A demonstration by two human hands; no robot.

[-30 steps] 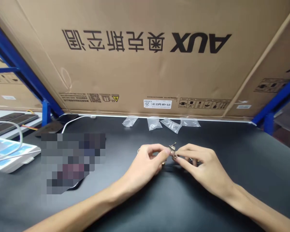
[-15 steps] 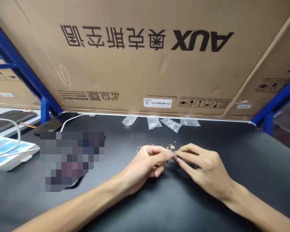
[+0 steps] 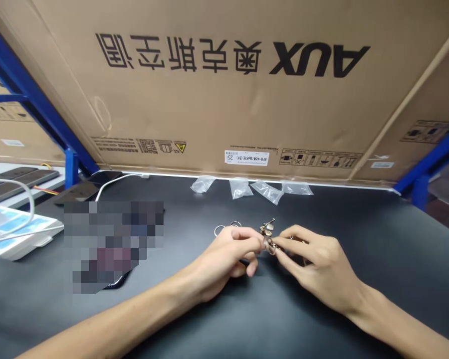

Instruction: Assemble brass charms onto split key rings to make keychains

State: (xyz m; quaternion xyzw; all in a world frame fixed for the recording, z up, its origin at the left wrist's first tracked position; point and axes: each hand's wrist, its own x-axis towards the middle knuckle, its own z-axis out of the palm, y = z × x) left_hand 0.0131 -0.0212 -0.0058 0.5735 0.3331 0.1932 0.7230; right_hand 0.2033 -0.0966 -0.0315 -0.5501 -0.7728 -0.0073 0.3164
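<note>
The round silver metal ring (image 3: 272,251) at your twelve o'clock shows more openly than half a second ago. Your left hand (image 3: 234,254) pinches it; your right hand (image 3: 316,255) pinches a small dark metal fitting (image 3: 275,246) beside it. Count two thin silver hoops (image 3: 216,229) at the left hand's twelve o'clock and four clear plastic bags (image 3: 267,192) beyond.

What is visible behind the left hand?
Behind the left hand, parts of two thin metal loops show; the hand covers their near sides. Farther back, four clear plastic bags lie on the black table. Anything else the hand covers cannot be seen.
</note>
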